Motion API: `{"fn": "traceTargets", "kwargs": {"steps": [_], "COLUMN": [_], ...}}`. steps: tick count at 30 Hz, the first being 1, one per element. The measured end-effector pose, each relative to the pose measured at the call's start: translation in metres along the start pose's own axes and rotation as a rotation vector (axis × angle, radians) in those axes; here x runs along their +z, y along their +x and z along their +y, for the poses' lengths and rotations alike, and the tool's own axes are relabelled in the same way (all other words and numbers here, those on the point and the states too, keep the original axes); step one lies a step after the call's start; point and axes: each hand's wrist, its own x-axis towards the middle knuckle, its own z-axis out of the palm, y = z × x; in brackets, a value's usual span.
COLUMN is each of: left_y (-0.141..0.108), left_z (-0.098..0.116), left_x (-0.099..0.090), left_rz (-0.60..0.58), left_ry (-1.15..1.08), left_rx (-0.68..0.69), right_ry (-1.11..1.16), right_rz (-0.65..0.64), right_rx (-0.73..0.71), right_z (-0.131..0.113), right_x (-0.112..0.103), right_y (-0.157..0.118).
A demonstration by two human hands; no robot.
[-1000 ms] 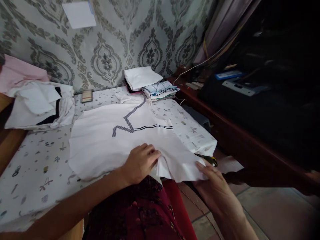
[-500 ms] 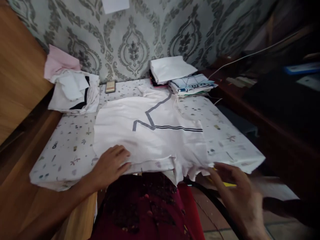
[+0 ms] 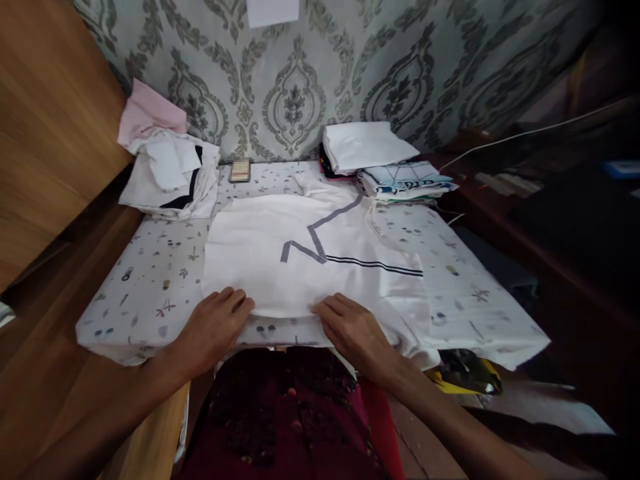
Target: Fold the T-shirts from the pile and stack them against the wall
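In the head view, a white shirt lies spread on its side across the worktop, its near long edge towards us. Our left hand and right hand sit on that edge, well apart; each grip looks closed on the cloth, fingertips gathered in a light pinch, though the thumbs are partly hidden. To do this well, we would draw the edge evenly with both hands, low and gently, so the knit straightens without stretching, and smooth outward from the dark striped line so that it does not buckle. The near sleeve, beyond our right hand, is rumpled and droops at the worktop's front; we judge it wants laying flat, as its loose folds could pull the body askew.

Around us, a folded white cloth and a stack of folded clothes stand close against the shirt's far shoulder side, so a wide sweep there might nudge them. A loose heap of clothes with a pink cloth takes up the far left corner, and a small card lies near the patterned wall. A white cable runs off to the right, clear of our hands.
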Motion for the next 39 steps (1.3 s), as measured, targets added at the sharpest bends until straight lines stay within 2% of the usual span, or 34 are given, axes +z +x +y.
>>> {"fn": "traceTargets", "kwargs": {"steps": [3, 6, 9, 11, 13, 15, 18, 20, 23, 27, 34, 37, 39], "left_y": [-0.007, -0.012, -0.013, -0.010, 0.000, 0.015, 0.045, 0.065, 0.089, 0.107, 0.105, 0.096, 0.093], "left_z": [-0.006, -0.008, -0.015, -0.026, -0.042, -0.064, -0.103, -0.126, -0.147, -0.153, -0.152, -0.149, -0.146], "left_x": [-0.006, -0.004, -0.005, -0.009, -0.012, -0.008, 0.006, 0.018, 0.031, 0.041, 0.038, 0.035, 0.034], "left_rz": [-0.014, -0.161, -0.285, -0.289, -0.243, -0.134, 0.063, 0.089, 0.026, 0.013, 0.120, 0.073, 0.018], "left_ry": [-0.017, -0.071, -0.217, -0.357, -0.469, -0.498, -0.402, -0.353, -0.327, -0.335, -0.366, -0.314, -0.234], "left_rx": [0.006, 0.021, 0.034, 0.028, -0.023, -0.161, -0.499, -0.689, -0.823, -0.851, -0.801, -0.819, -0.839], "right_ry": [0.077, 0.166, 0.302, 0.374, 0.381, 0.319, 0.220, 0.225, 0.266, 0.241, 0.335, 0.415, 0.443], "right_rz": [-0.005, -0.052, -0.113, -0.119, -0.074, -0.016, 0.031, 0.018, -0.021, 0.010, -0.027, -0.108, -0.111], "right_rx": [0.006, -0.047, -0.065, -0.021, 0.057, 0.152, 0.260, 0.281, 0.272, 0.171, -0.224, -0.303, -0.292], "right_z": [-0.003, -0.006, -0.001, 0.009, 0.022, 0.038, 0.056, 0.061, 0.061, 0.053, 0.016, 0.009, 0.018], "right_x": [-0.001, -0.008, -0.021, -0.029, -0.033, -0.031, -0.024, -0.022, -0.023, -0.025, -0.011, -0.004, 0.001], "right_y": [-0.001, -0.002, -0.004, -0.007, -0.011, -0.016, -0.027, -0.033, -0.036, -0.022, 0.025, 0.036, 0.043]}}
